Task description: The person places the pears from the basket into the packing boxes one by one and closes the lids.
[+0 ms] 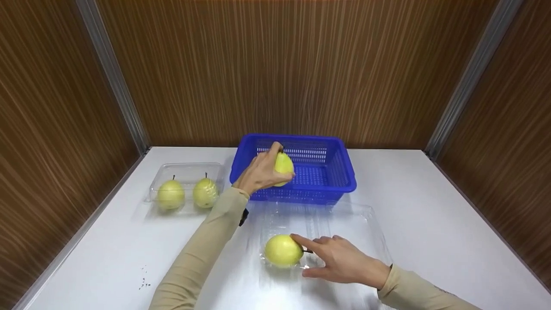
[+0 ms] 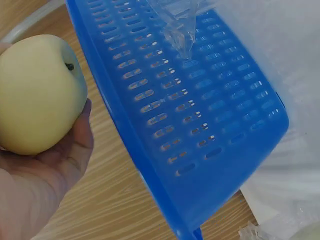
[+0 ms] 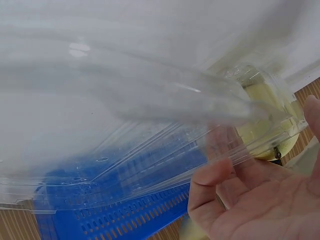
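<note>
My left hand grips a yellow-green pear above the left part of the blue perforated basket. In the left wrist view the fingers lie under and round this pear, beside the basket's rim. My right hand is at a second pear, which lies on its side in an opened clear plastic box, stem toward the hand. Its index fingertip appears to touch the pear, and its thumb is apart from it. The right wrist view shows some fingers behind clear plastic.
Another clear plastic box stands at the left with two upright pears in it. Small dark specks lie on the white table. Wood-grain panels stand at the back and both sides.
</note>
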`<state>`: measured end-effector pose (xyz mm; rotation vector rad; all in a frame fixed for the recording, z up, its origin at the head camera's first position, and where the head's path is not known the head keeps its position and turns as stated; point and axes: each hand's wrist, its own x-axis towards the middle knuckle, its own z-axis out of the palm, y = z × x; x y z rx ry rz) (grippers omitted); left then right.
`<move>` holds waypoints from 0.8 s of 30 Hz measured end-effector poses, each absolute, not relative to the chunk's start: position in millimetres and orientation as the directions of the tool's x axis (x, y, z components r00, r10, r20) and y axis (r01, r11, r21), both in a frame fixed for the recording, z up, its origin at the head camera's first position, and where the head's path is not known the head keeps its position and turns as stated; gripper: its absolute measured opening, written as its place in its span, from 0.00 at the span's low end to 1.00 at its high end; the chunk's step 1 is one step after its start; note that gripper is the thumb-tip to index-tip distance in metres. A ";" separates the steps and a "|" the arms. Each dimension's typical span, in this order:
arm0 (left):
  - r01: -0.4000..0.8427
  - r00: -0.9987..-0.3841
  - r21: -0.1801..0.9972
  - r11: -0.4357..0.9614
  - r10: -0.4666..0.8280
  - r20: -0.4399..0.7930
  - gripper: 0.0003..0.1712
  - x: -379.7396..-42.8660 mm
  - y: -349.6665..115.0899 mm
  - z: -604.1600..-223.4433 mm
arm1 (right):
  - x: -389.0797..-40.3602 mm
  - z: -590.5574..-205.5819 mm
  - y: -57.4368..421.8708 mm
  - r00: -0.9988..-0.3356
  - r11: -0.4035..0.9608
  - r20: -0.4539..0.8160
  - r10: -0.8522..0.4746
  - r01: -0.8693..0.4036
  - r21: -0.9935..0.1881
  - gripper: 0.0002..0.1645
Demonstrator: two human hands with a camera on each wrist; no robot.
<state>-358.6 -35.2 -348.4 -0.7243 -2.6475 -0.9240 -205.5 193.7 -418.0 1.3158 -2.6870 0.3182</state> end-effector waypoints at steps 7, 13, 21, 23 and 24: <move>0.657 -0.742 0.291 0.695 0.529 0.412 0.39 -338.6 -29.8 -352.9 | -207.4 -419.1 195.6 -0.592 0.585 0.242 -0.769 -0.804 -0.109 0.46; 0.728 -0.676 0.187 0.660 0.644 0.359 0.33 -321.9 -20.6 -366.7 | -208.3 -421.4 196.8 -0.575 0.581 0.278 -0.770 -0.811 -0.068 0.45; 0.722 -0.692 0.142 0.677 0.698 0.185 0.34 -310.4 -15.4 -388.6 | -209.1 -421.1 198.9 -0.591 0.598 0.243 -0.769 -0.800 -0.055 0.43; 0.711 -0.704 0.139 0.690 0.694 0.153 0.32 -311.0 -15.0 -392.9 | -209.6 -421.4 198.6 -0.600 0.604 0.232 -0.766 -0.795 -0.061 0.42; 0.708 -0.706 0.130 0.694 0.694 0.140 0.30 -311.5 -14.7 -394.9 | -209.8 -421.7 198.4 -0.602 0.605 0.230 -0.765 -0.794 -0.063 0.42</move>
